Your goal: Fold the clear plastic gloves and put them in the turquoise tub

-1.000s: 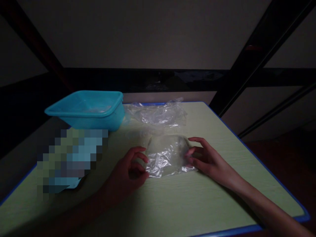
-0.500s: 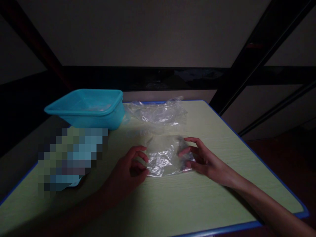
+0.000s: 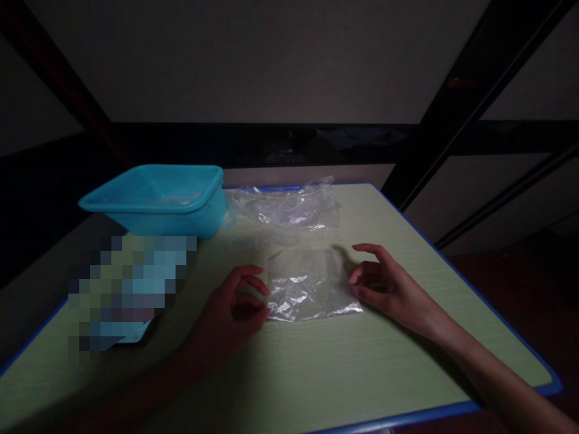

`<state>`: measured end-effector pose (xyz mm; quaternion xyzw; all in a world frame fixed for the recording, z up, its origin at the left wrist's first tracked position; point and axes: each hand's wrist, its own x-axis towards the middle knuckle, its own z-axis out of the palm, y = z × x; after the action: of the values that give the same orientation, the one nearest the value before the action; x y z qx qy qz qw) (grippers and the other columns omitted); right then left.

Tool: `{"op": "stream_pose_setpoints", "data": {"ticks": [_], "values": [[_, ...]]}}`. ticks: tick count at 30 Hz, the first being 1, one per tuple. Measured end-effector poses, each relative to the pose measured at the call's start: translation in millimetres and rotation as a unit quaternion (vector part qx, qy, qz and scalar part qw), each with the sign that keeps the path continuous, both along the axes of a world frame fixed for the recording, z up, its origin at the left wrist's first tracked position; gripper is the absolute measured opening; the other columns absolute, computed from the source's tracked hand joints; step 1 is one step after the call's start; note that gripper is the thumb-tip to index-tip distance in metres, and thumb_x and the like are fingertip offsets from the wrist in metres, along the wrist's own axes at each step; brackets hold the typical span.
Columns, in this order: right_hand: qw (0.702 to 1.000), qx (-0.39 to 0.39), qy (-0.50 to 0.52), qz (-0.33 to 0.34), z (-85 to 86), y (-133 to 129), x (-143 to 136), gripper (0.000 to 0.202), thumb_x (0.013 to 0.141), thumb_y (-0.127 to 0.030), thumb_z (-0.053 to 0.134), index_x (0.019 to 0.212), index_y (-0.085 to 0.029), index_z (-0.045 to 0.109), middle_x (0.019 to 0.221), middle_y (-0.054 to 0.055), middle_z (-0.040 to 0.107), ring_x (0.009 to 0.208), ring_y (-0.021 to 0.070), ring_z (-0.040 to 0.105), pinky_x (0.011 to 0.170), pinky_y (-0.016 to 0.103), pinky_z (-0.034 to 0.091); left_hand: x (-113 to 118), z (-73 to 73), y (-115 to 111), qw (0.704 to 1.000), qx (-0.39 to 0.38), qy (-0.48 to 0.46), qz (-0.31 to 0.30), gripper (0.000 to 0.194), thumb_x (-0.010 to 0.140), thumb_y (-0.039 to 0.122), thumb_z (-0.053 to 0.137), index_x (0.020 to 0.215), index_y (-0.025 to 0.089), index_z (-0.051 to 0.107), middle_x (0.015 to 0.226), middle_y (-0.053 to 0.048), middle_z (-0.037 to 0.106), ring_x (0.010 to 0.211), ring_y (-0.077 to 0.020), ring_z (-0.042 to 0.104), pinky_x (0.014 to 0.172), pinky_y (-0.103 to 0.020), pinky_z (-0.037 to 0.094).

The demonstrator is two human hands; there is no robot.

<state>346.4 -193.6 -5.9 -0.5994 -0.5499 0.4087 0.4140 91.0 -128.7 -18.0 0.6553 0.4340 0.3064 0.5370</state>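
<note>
A clear plastic bag [image 3: 307, 289] lies flat on the pale green table [image 3: 325, 367], between my two hands. At the bag's left edge is my left hand [image 3: 239, 304], its fingers curved and apart, the fingertips at the plastic. My right hand [image 3: 382, 283] hovers by the bag's right edge with its index finger raised and the other fingers bent; nothing shows between them. Beyond the bag lies more crumpled clear plastic [image 3: 294, 208], close to the table's far edge.
A turquoise basin [image 3: 181, 220] stands at the table's far left corner. In front of it lies a pixelated, bluish object [image 3: 149, 277] that I cannot make out. The table has a blue rim [image 3: 407, 419], and a wall with dark bars rises behind it.
My right hand has moved right and slightly up, off the bag, whose right part now shows and lies flatter. My left hand has shifted only slightly.
</note>
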Motion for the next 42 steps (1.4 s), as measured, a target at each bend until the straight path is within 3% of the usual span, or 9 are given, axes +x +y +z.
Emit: {"op": "stream_pose_setpoints", "data": {"ticks": [8,16,23,26,29,32,34,39,42], "values": [[0.996,0.032,-0.089,0.004,-8.2,-1,-4,0.048,0.076,-0.02,0.053,0.119,-0.019,0.031,0.072,-0.001,0.056,0.06,0.0138,0.054,0.055,0.027,0.043,1,0.9,-1,1.0,0.021,0.002,0.002,0.04,0.063,0.016,0.064,0.098,0.021,0.045,0.083,0.003,0.057,0.056,-0.0091,0.058,0.052,-0.021,0.049],[0.984,0.053,-0.171,0.014,-5.0,-3,-5,0.047,0.078,-0.019,0.05,0.121,-0.017,0.032,0.073,0.0,0.057,0.058,0.0133,0.053,0.053,0.026,0.043,1,-0.9,-2,0.999,0.026,0.004,-0.019,0.041,0.063,0.014,0.062,0.1,0.021,0.046,0.086,0.003,0.056,0.056,-0.008,0.057,0.051,-0.02,0.048],[0.956,0.099,-0.276,0.011,-7.7,-7,-3,0.039,0.081,-0.017,0.049,0.119,-0.015,0.039,0.071,0.001,0.059,0.055,0.0136,0.054,0.05,0.026,0.043,-1,-4.3,-3,0.997,0.043,0.032,-0.051,0.04,0.064,0.014,0.058,0.101,0.021,0.046,0.082,0.003,0.057,0.054,-0.0081,0.054,0.049,-0.019,0.045],[0.93,0.178,-0.32,0.026,-4.2,-11,-3,0.026,0.085,-0.016,0.045,0.111,-0.013,0.048,0.078,0.005,0.06,0.064,0.0153,0.057,0.057,0.028,0.048,-2,-1.7,-3,0.995,0.07,0.053,-0.052,0.032,0.068,0.015,0.055,0.098,0.02,0.047,0.066,0.005,0.054,0.053,-0.0099,0.053,0.051,-0.02,0.045],[0.89,0.246,-0.357,0.137,0.6,-14,-5,0.028,0.091,-0.021,0.041,0.117,-0.012,0.05,0.104,0.012,0.062,0.095,0.0199,0.059,0.08,0.034,0.05,-4,1.7,-3,0.988,0.13,0.071,-0.037,0.025,0.074,0.016,0.05,0.098,0.019,0.049,0.067,0.004,0.054,0.057,-0.0107,0.055,0.054,-0.021,0.047],[0.839,0.239,-0.402,0.279,1.3,-14,-9,0.055,0.092,-0.039,0.042,0.138,-0.011,0.031,0.137,0.015,0.043,0.128,0.024,0.037,0.105,0.044,0.032,-7,0.7,-3,0.964,0.242,0.096,-0.049,0.026,0.076,0.013,0.046,0.1,0.02,0.051,0.087,-0.001,0.058,0.065,-0.0109,0.057,0.059,-0.023,0.05],[0.822,0.21,-0.416,0.328,-0.6,-13,-12,0.072,0.089,-0.05,0.041,0.143,-0.01,0.017,0.146,0.015,0.027,0.135,0.0241,0.022,0.111,0.045,0.019,-10,-2.5,-3,0.938,0.319,0.112,-0.078,0.03,0.077,0.011,0.043,0.104,0.021,0.051,0.103,-0.005,0.058,0.083,-0.0145,0.06,0.073,-0.027,0.051],[0.819,0.152,-0.426,0.353,-4.1,-14,-14,0.082,0.086,-0.059,0.036,0.143,-0.007,0.01,0.149,0.015,0.012,0.138,0.0238,0.011,0.113,0.044,0.01,-16,-7.0,-4,0.88,0.401,0.177,-0.184,0.043,0.082,0.008,0.04,0.122,0.022,0.042,0.128,-0.007,0.05,0.119,-0.0182,0.047,0.098,-0.033,0.042],[0.819,0.137,-0.431,0.353,-4.0,-15,-14,0.081,0.087,-0.06,0.035,0.143,-0.006,0.011,0.149,0.015,0.011,0.138,0.0235,0.009,0.113,0.043,0.01,-20,-5.2,-2,0.831,0.417,0.232,-0.285,0.058,0.086,0.019,0.046,0.139,0.021,0.023,0.144,-0.009,0.034,0.132,-0.0223,0.032,0.107,-0.039,0.031]]}}
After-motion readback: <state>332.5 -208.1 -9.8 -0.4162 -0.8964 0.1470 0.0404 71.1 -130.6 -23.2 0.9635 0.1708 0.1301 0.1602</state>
